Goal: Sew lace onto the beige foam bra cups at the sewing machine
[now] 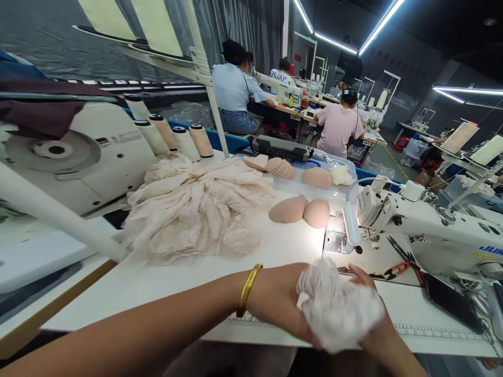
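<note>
A bunched-up wad of white lacy fabric (pixel 338 309) is held between my two hands at the table's front edge, partly blurred. My left hand (pixel 279 298), with a gold bangle at the wrist, grips it from the left, fingers mostly behind it. On the other side my right hand (pixel 379 324) is closed around it; the fabric covers its palm, and some fingers show above. Beyond my hands lie two beige moulded bra cups (pixel 288 209), close to the sewing machine's lit needle plate (pixel 338 242). A heap of cream lace fabric (pixel 196 204) spreads to the left.
A white sewing machine (pixel 424 225) stands at right, with scissors (pixel 404 254), red-handled snips (pixel 396 270) and a phone (pixel 451 301) beside it. A plastic tray (pixel 349 166) holds more cups. Thread cones (pixel 184 144) and another machine (pixel 78 157) stand left. Several people work beyond.
</note>
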A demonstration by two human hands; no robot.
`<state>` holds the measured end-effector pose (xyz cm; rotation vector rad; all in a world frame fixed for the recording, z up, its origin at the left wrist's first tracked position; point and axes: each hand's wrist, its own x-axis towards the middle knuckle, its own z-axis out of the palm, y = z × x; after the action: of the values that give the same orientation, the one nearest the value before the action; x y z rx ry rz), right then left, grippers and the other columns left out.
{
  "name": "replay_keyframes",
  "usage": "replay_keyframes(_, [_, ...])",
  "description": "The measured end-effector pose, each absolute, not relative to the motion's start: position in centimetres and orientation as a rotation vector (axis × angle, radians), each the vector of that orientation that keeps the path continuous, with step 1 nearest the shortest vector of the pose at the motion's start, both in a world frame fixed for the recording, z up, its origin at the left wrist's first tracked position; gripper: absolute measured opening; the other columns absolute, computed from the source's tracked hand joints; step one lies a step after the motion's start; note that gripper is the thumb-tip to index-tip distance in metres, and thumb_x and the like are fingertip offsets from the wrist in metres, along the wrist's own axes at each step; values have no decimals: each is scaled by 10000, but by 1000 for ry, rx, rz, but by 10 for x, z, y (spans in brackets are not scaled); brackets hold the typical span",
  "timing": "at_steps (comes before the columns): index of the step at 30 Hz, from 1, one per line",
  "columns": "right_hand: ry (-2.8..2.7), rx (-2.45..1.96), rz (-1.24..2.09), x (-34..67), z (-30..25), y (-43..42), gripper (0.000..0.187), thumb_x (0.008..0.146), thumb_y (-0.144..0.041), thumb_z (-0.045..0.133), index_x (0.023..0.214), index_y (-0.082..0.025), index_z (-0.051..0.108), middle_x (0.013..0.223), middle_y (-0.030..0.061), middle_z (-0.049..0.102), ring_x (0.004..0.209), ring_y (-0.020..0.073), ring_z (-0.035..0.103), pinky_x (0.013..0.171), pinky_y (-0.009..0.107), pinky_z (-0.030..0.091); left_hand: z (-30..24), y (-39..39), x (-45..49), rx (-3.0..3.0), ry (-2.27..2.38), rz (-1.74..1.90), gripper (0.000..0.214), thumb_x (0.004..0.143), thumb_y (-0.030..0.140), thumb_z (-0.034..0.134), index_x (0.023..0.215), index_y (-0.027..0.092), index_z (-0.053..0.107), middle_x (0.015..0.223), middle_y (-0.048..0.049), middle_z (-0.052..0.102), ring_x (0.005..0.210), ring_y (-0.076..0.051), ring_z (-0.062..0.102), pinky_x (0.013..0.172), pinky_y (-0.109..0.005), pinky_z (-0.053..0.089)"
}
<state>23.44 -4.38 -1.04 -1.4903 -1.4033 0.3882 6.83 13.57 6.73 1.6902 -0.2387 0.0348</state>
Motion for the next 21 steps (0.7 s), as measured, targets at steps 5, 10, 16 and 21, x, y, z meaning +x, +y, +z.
replay_keyframes(5, [-2159,-1566,-415,294,9,2,262,1011,-109,474,938,-241,688,902,33,742,845,210,613,745,337,454,49,160,106,2625,-625,279,213,606,-6,694,622,204,659,972,-17,755,900,-231,662,955,-452,389])
replay_keyframes(10, [-2114,-1632,-423,306,7,18,319,953,-23,436,909,-220,682,915,46,741,849,197,604,681,289,442,30,178,129,2715,-563,255,134,670,110,773,657,225,706,939,12,739,737,-169,630,910,-439,390])
replay_keyframes(16, [-2061,-1685,-190,308,4,6,323,914,-20,460,974,-235,694,955,34,738,929,188,612,675,260,427,34,181,127,2722,-506,188,135,705,124,759,749,251,745,1036,12,749,808,-182,642,939,-431,391])
replay_keyframes(21, [-2001,-1804,-182,312,-1,6,311,915,-36,454,912,-246,684,1047,34,743,937,188,621,684,256,424,36,180,131,2740,-486,136,132,708,135,774,767,251,749,1066,16,758,835,-189,650,936,-424,387])
